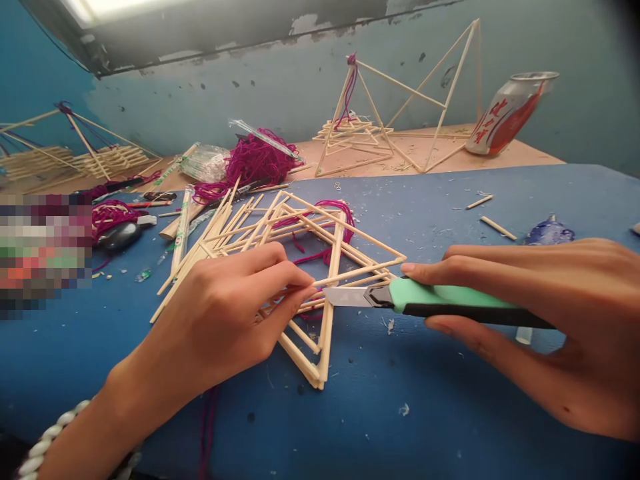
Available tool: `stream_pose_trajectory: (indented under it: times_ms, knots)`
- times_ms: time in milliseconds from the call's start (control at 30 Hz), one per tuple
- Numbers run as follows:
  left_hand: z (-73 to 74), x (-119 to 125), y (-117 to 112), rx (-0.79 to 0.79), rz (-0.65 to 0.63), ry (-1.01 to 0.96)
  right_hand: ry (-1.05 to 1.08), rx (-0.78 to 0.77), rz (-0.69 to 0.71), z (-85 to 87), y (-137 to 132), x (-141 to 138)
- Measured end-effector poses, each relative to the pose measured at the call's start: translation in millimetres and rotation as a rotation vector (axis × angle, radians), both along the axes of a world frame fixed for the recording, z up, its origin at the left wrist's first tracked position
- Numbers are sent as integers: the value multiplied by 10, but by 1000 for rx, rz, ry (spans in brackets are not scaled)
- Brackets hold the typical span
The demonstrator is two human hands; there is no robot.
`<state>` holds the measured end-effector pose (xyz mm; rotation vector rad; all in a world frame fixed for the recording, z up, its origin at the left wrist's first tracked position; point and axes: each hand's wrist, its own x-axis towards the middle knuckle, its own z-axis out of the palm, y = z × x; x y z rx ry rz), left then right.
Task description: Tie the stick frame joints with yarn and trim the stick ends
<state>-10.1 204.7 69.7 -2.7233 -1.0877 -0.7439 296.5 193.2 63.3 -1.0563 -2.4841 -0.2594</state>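
Observation:
My left hand (225, 307) pinches a thin wooden stick (360, 271) between thumb and fingertips; the stick slants up to the right and meets another at a corner. My right hand (585, 327) grips a green and black utility knife (450, 299) from the right side. Its bare blade (347, 297) points left, with the tip close to my left fingertips and just under the stick. Whether the blade touches the stick I cannot tell. Beneath lie stacked triangular stick frames (327, 333), with purple yarn (345, 217) looped around and behind them. My left palm hides part of the frames.
Loose sticks (200, 267) and a purple yarn tangle (263, 157) lie left of the frames. Behind stand a tied stick structure (395, 80) and a tilted drink can (510, 113). Short stick pieces (499, 228) and a blue translucent object (550, 231) rest at right on the blue tabletop (425, 413).

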Motion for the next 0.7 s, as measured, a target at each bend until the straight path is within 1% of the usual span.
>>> stream_pose_trajectory:
  times_ms: [133,267,500,600,700]
  knots:
    - [11,-4,15,-22,-20,-7,-9,-15,-48,-4,-8,-6]
    - [13,-22,38,-54,-33,-40,-35,-27,-65,-27,13,-10]
    - [14,14,22,-20,6,-106,-56,36,-60,-22,-1,-27]
    - [14,28,15,10,13,-118,-54,45,-45,-2,14,-43]
    - [34,15,13,-39,11,-131,-47,37,16,13,56,-60]
